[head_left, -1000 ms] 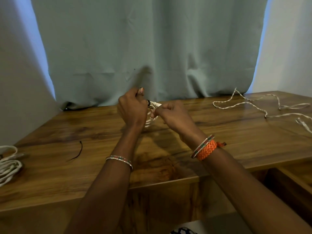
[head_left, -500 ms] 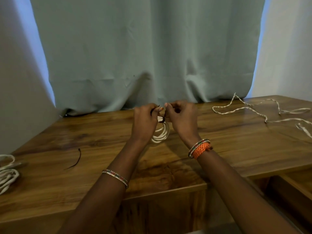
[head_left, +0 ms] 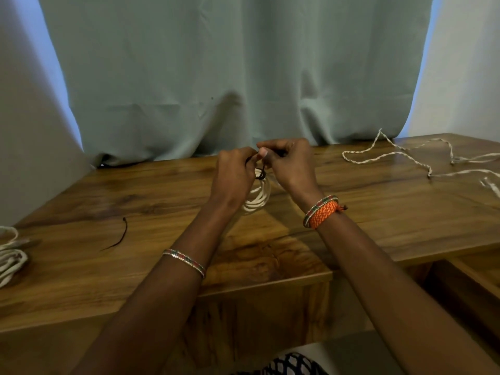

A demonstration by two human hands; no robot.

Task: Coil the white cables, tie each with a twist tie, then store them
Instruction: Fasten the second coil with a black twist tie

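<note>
A small coil of white cable (head_left: pixel 258 200) hangs between my hands just above the wooden table (head_left: pixel 378 212). A dark twist tie (head_left: pixel 262 174) is wrapped round the top of the coil. My left hand (head_left: pixel 234 175) pinches one end of the tie, and my right hand (head_left: pixel 288 165) pinches the other end, fingertips almost touching. Another coiled white cable (head_left: pixel 10 259) lies at the table's left edge. A loose, uncoiled white cable (head_left: pixel 405 156) sprawls across the back right of the table.
A spare dark twist tie (head_left: pixel 120 236) lies on the table to the left of my arms. A grey-green curtain (head_left: pixel 230 77) hangs right behind the table. The table's front edge steps back on the right, with a lower wooden surface (head_left: pixel 476 277) there.
Both hands have lifted slightly and drawn together above the coil. They went from holding the coil itself to pinching the tie's ends, with the coil now hanging below them.
</note>
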